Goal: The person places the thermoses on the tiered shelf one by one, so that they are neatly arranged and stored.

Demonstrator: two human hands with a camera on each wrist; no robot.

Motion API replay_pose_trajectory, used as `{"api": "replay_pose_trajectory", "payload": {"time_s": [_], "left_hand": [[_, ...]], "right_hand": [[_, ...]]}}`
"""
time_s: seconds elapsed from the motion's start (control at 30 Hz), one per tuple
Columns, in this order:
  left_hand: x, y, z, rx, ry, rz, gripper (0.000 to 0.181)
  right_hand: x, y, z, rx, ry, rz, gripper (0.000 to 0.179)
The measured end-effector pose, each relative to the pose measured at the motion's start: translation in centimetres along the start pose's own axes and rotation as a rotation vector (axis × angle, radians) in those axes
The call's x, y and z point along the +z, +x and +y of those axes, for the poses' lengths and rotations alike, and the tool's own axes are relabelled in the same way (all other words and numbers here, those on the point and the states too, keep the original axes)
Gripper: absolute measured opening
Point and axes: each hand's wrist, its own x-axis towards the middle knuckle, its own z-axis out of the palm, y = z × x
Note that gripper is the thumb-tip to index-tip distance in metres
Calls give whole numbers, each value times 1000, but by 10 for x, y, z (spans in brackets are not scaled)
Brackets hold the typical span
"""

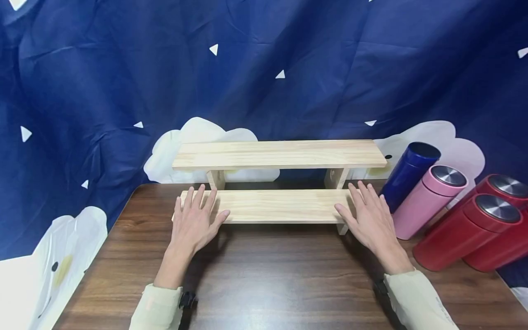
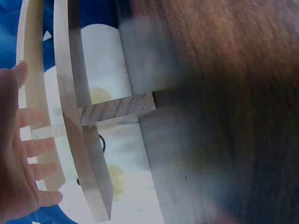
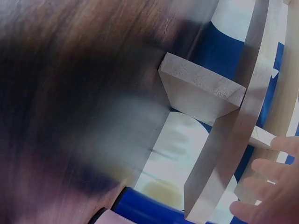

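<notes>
At the far left, the dark blue backdrop [image 1: 82, 91] carries white triangles and cloud shapes, and falls behind the brown wood-grain table [image 1: 255, 275]. Next comes the left hand [image 1: 194, 227], palm down, its fingers straight and spread and gripping nothing, over the left end of a pale two-tier wooden shelf [image 1: 280, 206]; whether it touches the wood I cannot tell. The shelf stands towards the back of the table, its upper board [image 1: 278, 154] set behind and above its lower board [image 1: 272, 212]. Over the right end lies the right hand [image 1: 373, 224], likewise flat, spread and holding nothing, contact again uncertain. Its pale sleeve [image 1: 416, 298] bears a small grey marking, too small to read. Beyond stand a blue bottle [image 1: 406, 176], a pink bottle [image 1: 429, 201] with a silvery lid top, and three red bottles [image 1: 466, 233] close together at the right edge. The left wrist view shows the left support [image 2: 119, 106] beneath the lower board, a part the hand and board hide from the head camera. The right wrist view shows the broad face of the right support [image 3: 201, 88] under that board, with parts of the blue and pink bottles; the red ones appear only from the head.
</notes>
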Motion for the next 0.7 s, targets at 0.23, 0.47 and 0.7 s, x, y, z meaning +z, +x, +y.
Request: {"api": "replay_pose_trajectory", "payload": {"time_s": [0.23,0.47,0.7], "left_hand": [[3,0,-5,-2,-45,25,70],[6,-1,-12,-11,-90,70,64],[9,-1,-24,-18,-127,189,55]], "right_hand": [[4,-2,2,-38,75,86,70],[2,-8,5,-19,187,178,64],[-6,-9,5,-20,296,343,54]]}}
